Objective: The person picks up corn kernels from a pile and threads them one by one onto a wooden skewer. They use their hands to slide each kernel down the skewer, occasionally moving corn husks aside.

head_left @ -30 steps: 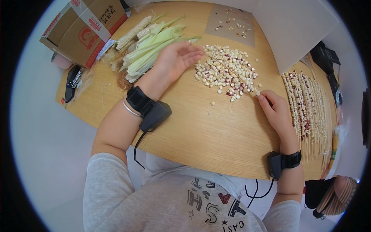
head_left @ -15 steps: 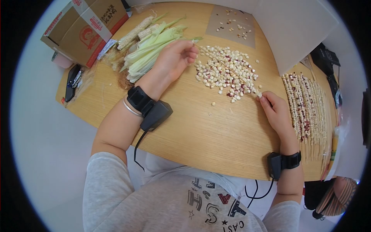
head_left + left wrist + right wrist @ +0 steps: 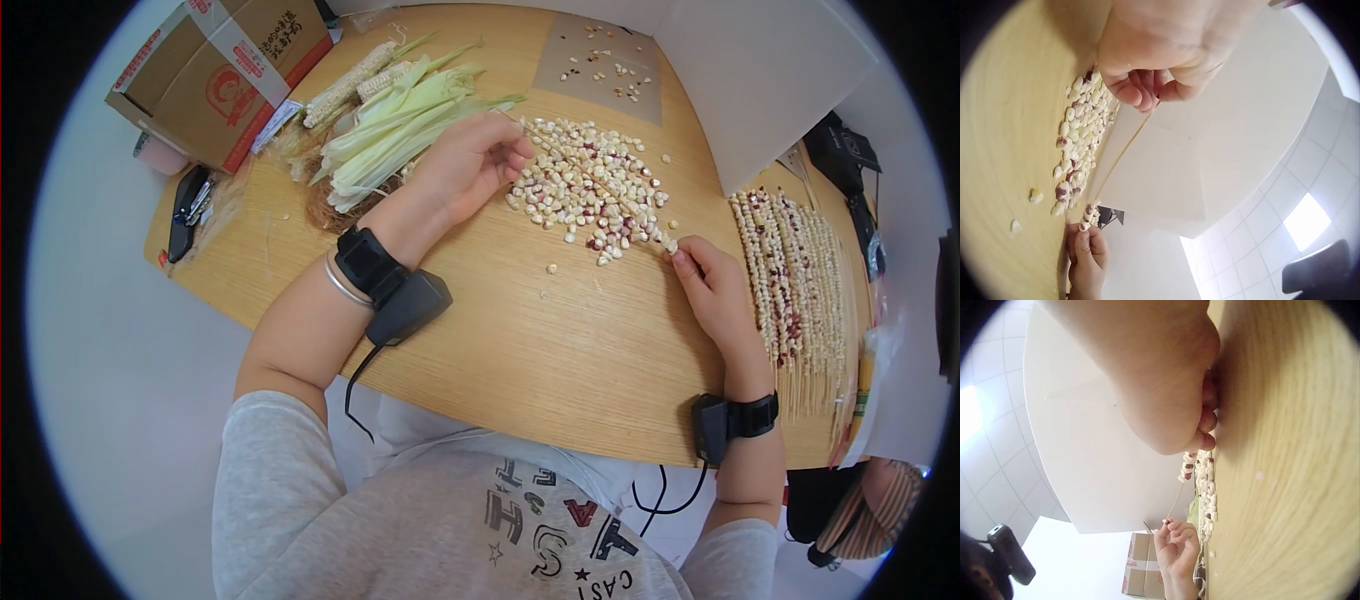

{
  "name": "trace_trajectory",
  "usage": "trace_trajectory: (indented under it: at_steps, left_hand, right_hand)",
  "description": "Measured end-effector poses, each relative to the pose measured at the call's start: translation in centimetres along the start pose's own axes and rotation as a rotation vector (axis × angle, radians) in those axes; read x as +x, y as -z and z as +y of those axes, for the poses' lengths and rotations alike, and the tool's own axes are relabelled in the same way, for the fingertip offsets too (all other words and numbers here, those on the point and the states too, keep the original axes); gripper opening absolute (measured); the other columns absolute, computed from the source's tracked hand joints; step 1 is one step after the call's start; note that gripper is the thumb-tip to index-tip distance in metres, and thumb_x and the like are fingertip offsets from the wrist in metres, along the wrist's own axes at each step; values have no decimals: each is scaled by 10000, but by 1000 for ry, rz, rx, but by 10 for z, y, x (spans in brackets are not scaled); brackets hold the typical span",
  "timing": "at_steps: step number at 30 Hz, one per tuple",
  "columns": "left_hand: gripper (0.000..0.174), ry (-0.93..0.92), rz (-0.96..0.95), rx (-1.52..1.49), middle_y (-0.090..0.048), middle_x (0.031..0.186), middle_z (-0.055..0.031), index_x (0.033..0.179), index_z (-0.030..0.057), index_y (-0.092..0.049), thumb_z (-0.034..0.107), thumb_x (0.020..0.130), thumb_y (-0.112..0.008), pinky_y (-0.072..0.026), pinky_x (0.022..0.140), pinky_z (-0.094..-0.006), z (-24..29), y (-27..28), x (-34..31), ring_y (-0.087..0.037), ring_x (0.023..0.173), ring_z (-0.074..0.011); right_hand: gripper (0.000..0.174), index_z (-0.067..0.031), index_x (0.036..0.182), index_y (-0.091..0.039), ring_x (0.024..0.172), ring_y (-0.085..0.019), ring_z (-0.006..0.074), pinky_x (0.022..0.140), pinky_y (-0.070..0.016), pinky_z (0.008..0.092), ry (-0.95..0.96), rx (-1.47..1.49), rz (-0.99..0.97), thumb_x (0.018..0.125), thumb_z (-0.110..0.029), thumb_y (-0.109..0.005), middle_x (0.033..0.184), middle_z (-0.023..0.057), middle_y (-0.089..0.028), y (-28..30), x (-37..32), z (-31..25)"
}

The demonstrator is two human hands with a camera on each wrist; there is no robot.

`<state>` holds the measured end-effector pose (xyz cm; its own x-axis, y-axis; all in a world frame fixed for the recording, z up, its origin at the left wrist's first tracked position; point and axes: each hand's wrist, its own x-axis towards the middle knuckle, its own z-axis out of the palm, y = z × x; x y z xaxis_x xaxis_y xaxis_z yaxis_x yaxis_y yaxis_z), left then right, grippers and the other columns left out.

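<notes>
A thin wooden skewer (image 3: 1124, 151) runs between the two hands, above a pile of white and dark red corn kernels (image 3: 580, 185). Several threaded kernels (image 3: 1187, 466) sit on its end by the right hand. My right hand (image 3: 712, 285) grips that end between thumb and curled fingers. At the skewer's other end, my left hand (image 3: 470, 165) pinches a small dark red kernel (image 3: 1158, 97) between thumb and fingertips. The kernel is mostly hidden by the fingers, and the right hand's grip is partly hidden in its own wrist view.
Corn husks (image 3: 395, 140) and cobs (image 3: 350, 85) lie left of the pile, near a cardboard box (image 3: 225, 85) and a stapler (image 3: 188, 213). A row of kernel-filled skewers (image 3: 790, 280) lies at the right, beside a white panel (image 3: 760, 80). A grey sheet (image 3: 600, 65) bears scattered kernels at the back.
The left hand's fingers have curled in from a looser pose at the skewer's far end, and the hand has shifted slightly right. My right hand stays almost in place.
</notes>
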<state>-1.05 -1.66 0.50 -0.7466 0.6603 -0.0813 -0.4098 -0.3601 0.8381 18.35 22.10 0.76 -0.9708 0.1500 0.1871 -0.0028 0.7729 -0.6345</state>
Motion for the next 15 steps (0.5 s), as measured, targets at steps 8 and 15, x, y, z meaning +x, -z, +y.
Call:
trace_trajectory:
  at_steps: [8, 15]
  left_hand:
    - [71, 92, -148, 49, -599, 736, -60, 834, 25, -556, 93, 846, -568, -479, 571, -230, -4, -20, -11, -552, 621, -106]
    - [167, 233, -317, 260, -635, 776, -128, 937, -13, -545, 91, 829, -619, -477, 539, -236, -17, -54, -37, -589, 623, -129]
  right_hand:
    - [166, -7, 871, -577, 558, -499, 221, 536, -398, 313, -13, 33, -31, 880, -165, -530, 646, 131, -542, -1, -2, -10]
    - [164, -9, 876, -574, 552, -479, 180, 530, -390, 292, 79, 189, -86, 891, -163, -519, 626, 95, -507, -13, -11, -28]
